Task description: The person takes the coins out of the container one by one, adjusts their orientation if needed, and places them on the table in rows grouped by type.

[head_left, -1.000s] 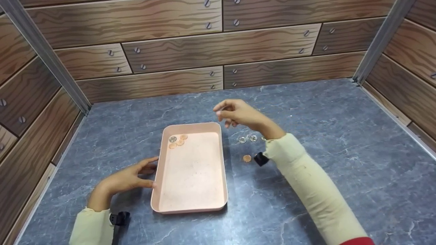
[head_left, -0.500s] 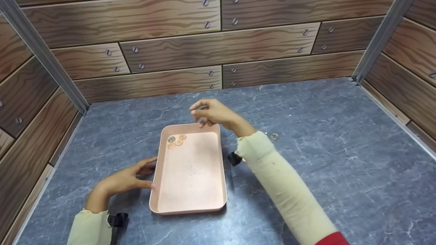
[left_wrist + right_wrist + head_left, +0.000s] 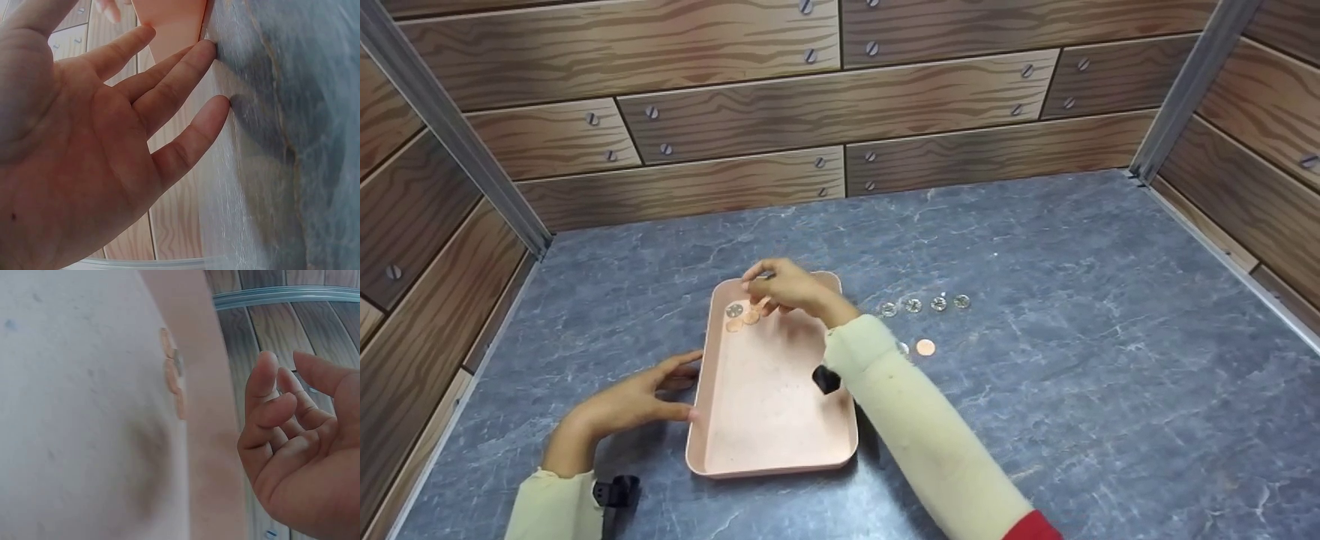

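Note:
A pale pink tray (image 3: 780, 405) lies on the table. Inside, several coins (image 3: 751, 318), copper ones and one silver, sit near its far left corner. My right hand (image 3: 789, 288) is over the far end of the tray, its thumb and index finger curled toward each other. Between them shows a small dark edge, seemingly a coin (image 3: 770, 276), mostly hidden by the fingers. My left hand (image 3: 634, 397) touches the tray's left side with spread, relaxed fingers. In the left wrist view the fingertips (image 3: 207, 49) are by the tray wall (image 3: 174, 28).
Right of the tray is a row of silver coins (image 3: 913, 305). Nearer, a copper coin (image 3: 925, 347) lies beside another coin (image 3: 904, 348) partly behind the right sleeve. Wood-patterned walls (image 3: 735, 127) enclose the grey marbled table (image 3: 1072, 337).
My right hand has moved left and down, from beyond the tray's far right corner to over its far left coins. The row of coins is uncovered again. The left hand stays put.

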Tool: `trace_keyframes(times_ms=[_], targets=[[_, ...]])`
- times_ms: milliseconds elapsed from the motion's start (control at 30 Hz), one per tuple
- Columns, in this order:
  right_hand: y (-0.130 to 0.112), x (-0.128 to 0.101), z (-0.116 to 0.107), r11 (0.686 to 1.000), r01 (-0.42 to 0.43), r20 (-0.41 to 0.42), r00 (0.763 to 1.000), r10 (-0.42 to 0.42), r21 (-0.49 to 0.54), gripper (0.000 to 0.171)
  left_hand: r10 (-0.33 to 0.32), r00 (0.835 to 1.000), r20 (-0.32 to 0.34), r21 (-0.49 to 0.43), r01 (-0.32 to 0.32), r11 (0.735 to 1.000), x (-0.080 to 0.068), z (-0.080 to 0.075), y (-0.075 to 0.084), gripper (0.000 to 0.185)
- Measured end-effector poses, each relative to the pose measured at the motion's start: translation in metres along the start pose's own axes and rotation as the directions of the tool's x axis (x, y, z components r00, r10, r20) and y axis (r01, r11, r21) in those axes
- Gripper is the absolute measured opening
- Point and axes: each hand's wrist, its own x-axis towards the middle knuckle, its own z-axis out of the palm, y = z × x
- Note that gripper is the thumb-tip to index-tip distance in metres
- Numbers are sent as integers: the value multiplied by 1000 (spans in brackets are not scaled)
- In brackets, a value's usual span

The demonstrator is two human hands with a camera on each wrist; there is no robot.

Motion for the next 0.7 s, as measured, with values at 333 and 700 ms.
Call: trace_keyframes(times_ms=[333, 700], targets=[[19, 12, 13, 999, -14, -12, 1000, 14, 35, 23, 33, 999, 1, 3, -33, 999, -2, 1, -1, 89], [26, 14, 14, 1000, -9, 3, 1000, 9, 27, 26, 10, 1000, 5, 2, -10, 1000, 0, 0, 1, 90]])
